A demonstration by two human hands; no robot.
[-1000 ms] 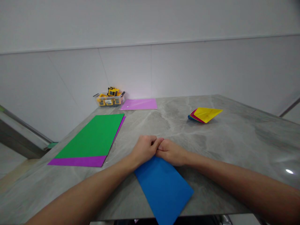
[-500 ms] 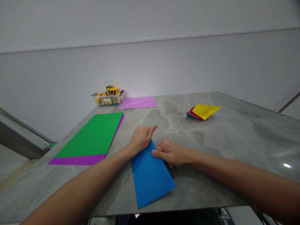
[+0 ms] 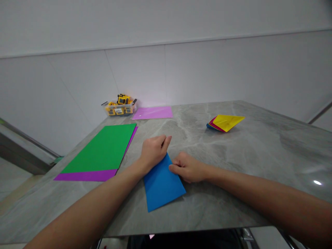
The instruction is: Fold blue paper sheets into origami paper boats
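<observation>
Between curled hands (image 3: 155,152) (image 3: 188,167), gripped blue sheet (image 3: 163,186), long axis pointing away from wearer.

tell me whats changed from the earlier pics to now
The blue paper turned and shifted left, its near corner now back over the table. The left hand and right hand, once touching, are apart, both still at the paper. The green sheet and yellow paper stayed put.

Blue paper (image 3: 163,186), seemingly folded, slanted near the table's front edge (image 3: 166,232)
</observation>
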